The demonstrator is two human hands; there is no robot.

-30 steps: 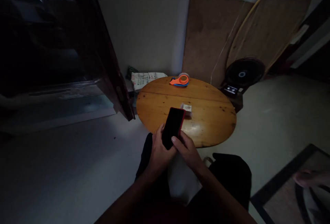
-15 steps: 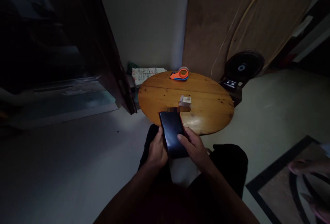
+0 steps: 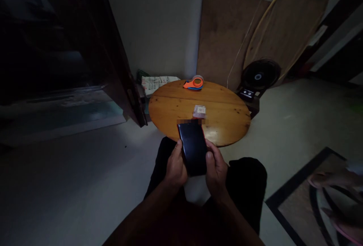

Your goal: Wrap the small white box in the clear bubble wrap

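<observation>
Between my two hands is a smartphone (image 3: 193, 149) with a dark screen and a reddish edge, held above my lap at the table's near side. My left hand (image 3: 175, 166) wraps its left edge, the thumb lying along the side. On the opposite edge, my right hand (image 3: 217, 168) grips with its thumb at the screen's border. Just beyond the phone, a small clear packet with a pale label (image 3: 200, 111) lies on the oval wooden table (image 3: 227, 108). Farther back on the tabletop sits an orange and blue tape dispenser (image 3: 194, 83).
A dark door (image 3: 124, 68) stands at the left. Boards (image 3: 224, 30) lean on the wall behind the table. A black round-topped device (image 3: 261, 75) is at the table's right. Another person's feet (image 3: 337, 185) are on the patterned floor at lower right.
My right thumb has moved off the middle of the screen to its right edge. The phone stays in both hands. The view has shifted slightly.
</observation>
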